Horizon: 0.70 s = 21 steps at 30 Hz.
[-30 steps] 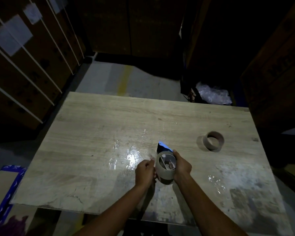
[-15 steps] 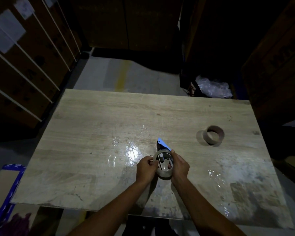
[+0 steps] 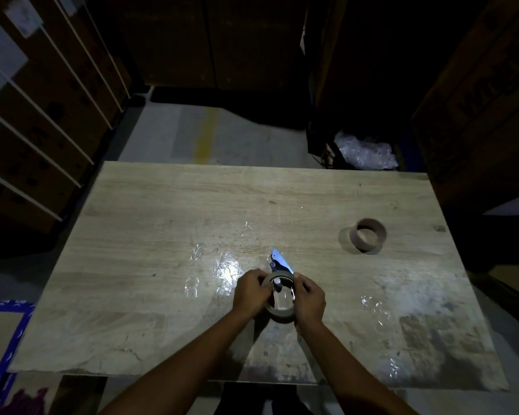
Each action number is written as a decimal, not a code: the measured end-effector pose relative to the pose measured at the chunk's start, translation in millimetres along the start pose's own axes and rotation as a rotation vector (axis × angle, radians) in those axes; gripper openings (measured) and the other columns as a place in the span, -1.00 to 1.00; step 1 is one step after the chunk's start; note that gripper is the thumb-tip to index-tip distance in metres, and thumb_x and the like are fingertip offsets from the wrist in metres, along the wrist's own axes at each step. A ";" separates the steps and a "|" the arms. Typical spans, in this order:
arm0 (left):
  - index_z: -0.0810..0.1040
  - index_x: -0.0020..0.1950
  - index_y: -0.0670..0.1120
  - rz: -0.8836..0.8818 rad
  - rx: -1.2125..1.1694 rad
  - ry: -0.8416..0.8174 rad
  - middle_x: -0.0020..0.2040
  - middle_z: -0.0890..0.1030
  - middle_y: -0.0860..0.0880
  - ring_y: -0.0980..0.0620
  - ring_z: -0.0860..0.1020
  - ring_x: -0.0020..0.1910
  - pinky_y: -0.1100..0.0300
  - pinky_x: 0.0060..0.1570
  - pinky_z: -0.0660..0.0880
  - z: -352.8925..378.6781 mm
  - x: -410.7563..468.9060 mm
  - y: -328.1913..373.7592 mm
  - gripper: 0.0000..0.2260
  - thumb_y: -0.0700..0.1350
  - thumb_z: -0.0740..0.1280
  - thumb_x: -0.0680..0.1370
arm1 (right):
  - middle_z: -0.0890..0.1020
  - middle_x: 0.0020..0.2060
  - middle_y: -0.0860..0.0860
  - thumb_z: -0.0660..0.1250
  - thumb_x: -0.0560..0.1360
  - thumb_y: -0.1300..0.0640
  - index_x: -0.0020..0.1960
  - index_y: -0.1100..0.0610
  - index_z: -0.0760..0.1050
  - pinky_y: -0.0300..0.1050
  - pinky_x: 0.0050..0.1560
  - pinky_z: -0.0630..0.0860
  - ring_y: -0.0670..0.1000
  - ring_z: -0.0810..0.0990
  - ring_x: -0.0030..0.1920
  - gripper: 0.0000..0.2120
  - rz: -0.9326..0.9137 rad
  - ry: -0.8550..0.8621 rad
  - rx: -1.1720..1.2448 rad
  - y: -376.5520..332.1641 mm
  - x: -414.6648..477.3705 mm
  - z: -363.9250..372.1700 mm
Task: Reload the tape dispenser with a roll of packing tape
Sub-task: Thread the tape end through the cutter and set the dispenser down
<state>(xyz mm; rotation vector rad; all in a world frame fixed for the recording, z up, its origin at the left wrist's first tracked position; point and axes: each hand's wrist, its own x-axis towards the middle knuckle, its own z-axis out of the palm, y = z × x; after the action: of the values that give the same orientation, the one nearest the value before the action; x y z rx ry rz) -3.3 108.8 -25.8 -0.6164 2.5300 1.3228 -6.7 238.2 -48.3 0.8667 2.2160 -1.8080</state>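
Head view is turned down onto a pale wooden worktop [image 3: 168,211] in a dim storeroom. Near the middle of its near half, a roll of packing tape [image 3: 279,310] is gripped from both sides: the left hand [image 3: 250,292] is closed over the roll's left rim, and the right hand [image 3: 309,301] is wrapped around its right side with the fingers curled on the upper edge. The roll is seen with its open core facing up towards the camera, and part of the tape dispenser [image 3: 277,265] is visible through and beyond it, a dark body with a blue blade guard pointing to the far side. Whether the roll is fully seated on the dispenser's hub cannot be told. An empty cardboard core [image 3: 369,236] stands on end well apart to the far right of the worktop. Shiny scraps of clear film [image 3: 226,266] are stuck to the surface just left of the hands. Cardboard boxes [image 3: 42,115] are stacked on the left, and crumpled plastic [image 3: 366,152] lies beyond the far edge
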 end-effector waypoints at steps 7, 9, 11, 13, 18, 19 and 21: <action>0.56 -0.25 -0.07 0.063 0.235 -0.012 -0.27 0.56 0.02 0.04 0.54 -0.28 0.19 -0.30 0.39 -5.5 5.6 3.8 -0.64 0.19 0.31 0.55 | 0.73 -0.11 0.02 0.29 0.60 0.01 0.03 0.09 0.69 -0.17 -0.11 0.42 0.03 0.67 -0.08 -0.76 -0.171 -0.012 -0.272 2.8 5.3 -8.2; 0.58 -0.20 -0.10 0.082 0.263 -0.022 -0.22 0.59 -0.01 0.01 0.57 -0.24 0.15 -0.25 0.48 -8.7 8.3 3.1 -0.61 0.21 0.30 0.54 | 0.73 -0.10 0.02 0.26 0.61 -0.02 0.02 0.08 0.68 -0.15 -0.11 0.44 0.03 0.66 -0.08 -0.73 -0.193 -0.015 -0.328 0.3 10.3 -11.2; 0.62 -0.14 -0.12 0.089 0.266 -0.033 -0.19 0.64 -0.04 -0.02 0.60 -0.21 0.14 -0.21 0.49 -11.3 9.8 2.0 -0.59 0.24 0.31 0.53 | 0.73 -0.13 0.03 0.24 0.61 -0.02 -0.01 0.09 0.68 -0.17 -0.15 0.40 0.04 0.65 -0.10 -0.72 -0.214 -0.031 -0.379 -3.7 13.9 -13.1; 0.64 -0.09 -0.13 0.097 0.252 -0.032 -0.16 0.67 -0.05 -0.04 0.61 -0.17 0.15 -0.20 0.46 -11.8 10.8 0.8 -0.60 0.22 0.32 0.53 | 0.72 -0.19 0.05 0.23 0.62 0.01 -0.08 0.10 0.67 -0.17 -0.20 0.34 0.04 0.63 -0.16 -0.72 -0.241 -0.048 -0.425 -9.7 14.9 -15.5; 0.64 -0.06 -0.13 0.114 0.210 -0.007 -0.13 0.70 -0.09 -0.05 0.63 -0.15 0.08 -0.12 0.55 -8.7 10.2 0.6 -0.69 0.11 0.33 0.54 | 0.70 -0.29 0.11 0.23 0.61 0.09 -0.12 0.14 0.66 -0.21 -0.38 0.33 -0.11 0.48 -0.42 -0.72 -0.284 -0.054 -0.585 -24.4 15.6 -18.9; 0.64 -0.05 -0.14 0.115 0.202 -0.008 -0.12 0.70 -0.09 -0.05 0.63 -0.14 0.06 -0.11 0.57 -8.3 9.5 1.3 -0.71 0.09 0.34 0.54 | 0.70 -0.30 0.11 0.23 0.61 0.10 -0.13 0.15 0.66 -0.23 -0.39 0.34 -0.14 0.47 -0.43 -0.73 -0.288 -0.060 -0.603 -26.4 17.2 -19.4; 0.64 -0.02 -0.14 0.117 0.185 -0.008 -0.09 0.70 -0.08 -0.05 0.64 -0.12 0.04 -0.09 0.59 -7.7 9.1 2.0 -0.72 0.08 0.35 0.54 | 0.71 -0.25 0.11 0.26 0.58 0.11 -0.13 0.16 0.66 -0.16 -0.32 0.43 -0.02 0.57 -0.34 -0.76 -0.306 -0.066 -0.621 -29.7 20.7 -20.3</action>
<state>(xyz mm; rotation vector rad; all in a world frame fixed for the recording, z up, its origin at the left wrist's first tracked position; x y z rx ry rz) -12.3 101.1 -23.4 -0.4309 2.6784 1.1048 -34.4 261.1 -27.4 0.3509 2.7282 -1.0773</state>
